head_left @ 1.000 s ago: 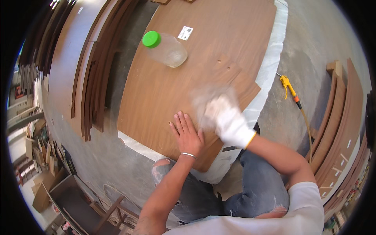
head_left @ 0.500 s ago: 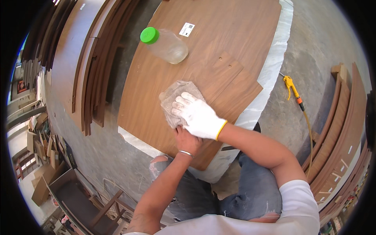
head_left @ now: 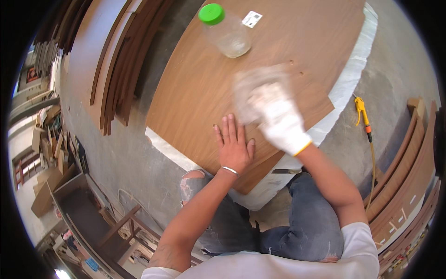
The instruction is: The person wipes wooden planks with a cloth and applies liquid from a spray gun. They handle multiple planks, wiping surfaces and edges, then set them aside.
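Pointing lengthwise away: panel (head_left: 190, 93) | left fingers (head_left: 232, 131) spread | right fingers (head_left: 268, 96) on cloth (head_left: 244, 88), grip unclear

You see a dark bin (head_left: 80, 202) on grey floor (head_left: 134, 158) — scrap wood (head_left: 49, 148) just beyond it, stacked boards (head_left: 88, 60) farther past it, a wooden frame (head_left: 121, 227) right of it — and bright light (head_left: 61, 274) by its near end.
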Demonstrator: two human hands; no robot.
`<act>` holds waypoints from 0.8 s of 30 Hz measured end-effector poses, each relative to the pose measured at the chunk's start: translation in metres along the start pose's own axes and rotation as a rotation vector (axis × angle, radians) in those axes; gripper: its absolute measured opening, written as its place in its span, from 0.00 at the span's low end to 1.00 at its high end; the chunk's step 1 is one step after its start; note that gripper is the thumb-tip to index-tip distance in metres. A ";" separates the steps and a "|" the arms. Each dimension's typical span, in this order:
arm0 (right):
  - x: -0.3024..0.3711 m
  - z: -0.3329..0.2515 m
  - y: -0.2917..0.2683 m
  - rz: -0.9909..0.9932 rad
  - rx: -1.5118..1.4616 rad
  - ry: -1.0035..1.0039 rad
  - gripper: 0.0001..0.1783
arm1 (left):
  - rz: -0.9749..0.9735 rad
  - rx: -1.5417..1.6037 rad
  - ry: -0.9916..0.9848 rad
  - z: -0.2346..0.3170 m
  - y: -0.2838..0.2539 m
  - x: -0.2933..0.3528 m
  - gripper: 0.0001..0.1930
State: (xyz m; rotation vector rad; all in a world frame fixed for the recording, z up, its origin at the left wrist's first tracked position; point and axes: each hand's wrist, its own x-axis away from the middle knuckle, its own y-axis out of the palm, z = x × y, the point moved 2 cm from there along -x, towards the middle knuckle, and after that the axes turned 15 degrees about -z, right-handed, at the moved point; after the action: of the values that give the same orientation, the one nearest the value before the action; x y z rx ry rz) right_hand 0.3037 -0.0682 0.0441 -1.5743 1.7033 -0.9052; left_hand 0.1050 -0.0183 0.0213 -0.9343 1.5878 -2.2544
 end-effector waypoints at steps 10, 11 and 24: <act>0.068 0.109 -0.063 0.463 -0.605 0.645 0.18 | 0.054 0.060 0.053 0.025 -0.008 -0.032 0.40; 0.088 0.121 -0.073 0.500 -0.716 0.713 0.17 | 0.066 0.059 0.064 0.030 -0.009 -0.042 0.39; 0.126 0.070 -0.066 0.620 -0.305 0.432 0.24 | 0.113 -0.034 0.105 0.049 -0.020 -0.091 0.34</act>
State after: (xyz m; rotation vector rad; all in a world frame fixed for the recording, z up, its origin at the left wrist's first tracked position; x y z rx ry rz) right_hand 0.3887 -0.2008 0.0600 -0.9357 2.5359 -0.7077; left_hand 0.2085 -0.0005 0.0159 -0.7258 1.6820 -2.2387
